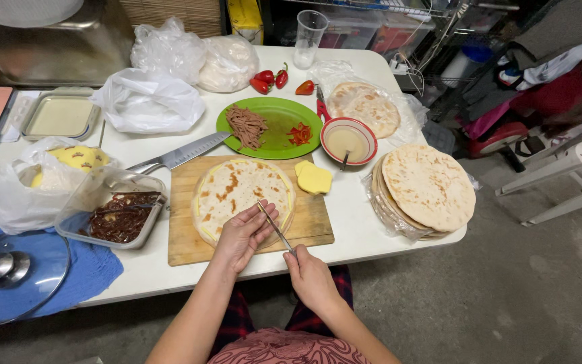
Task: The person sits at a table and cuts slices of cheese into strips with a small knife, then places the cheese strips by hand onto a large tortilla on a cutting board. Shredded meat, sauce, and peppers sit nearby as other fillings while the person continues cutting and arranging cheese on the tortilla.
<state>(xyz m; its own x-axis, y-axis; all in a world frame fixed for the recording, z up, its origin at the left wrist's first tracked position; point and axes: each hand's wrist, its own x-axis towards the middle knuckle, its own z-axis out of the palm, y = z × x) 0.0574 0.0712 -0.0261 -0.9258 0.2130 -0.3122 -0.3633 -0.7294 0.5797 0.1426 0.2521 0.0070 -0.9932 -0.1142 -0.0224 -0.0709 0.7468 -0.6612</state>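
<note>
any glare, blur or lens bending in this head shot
Head view: sharp at the centre, on the round flatbread and wooden cutting board; light glare on the glass pot lid; white table's edges bow from wide-angle distortion; right hand and thin metal utensil show no motion blur.

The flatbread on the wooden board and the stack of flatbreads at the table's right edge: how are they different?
The flatbread on the board is single, lies on a wooden cutting board, has yellow showing at its rim, and the left hand rests on it. The stack of flatbreads holds several pieces, lies on clear plastic, and no hand touches it. Both are round, pale and brown-spotted.
</note>
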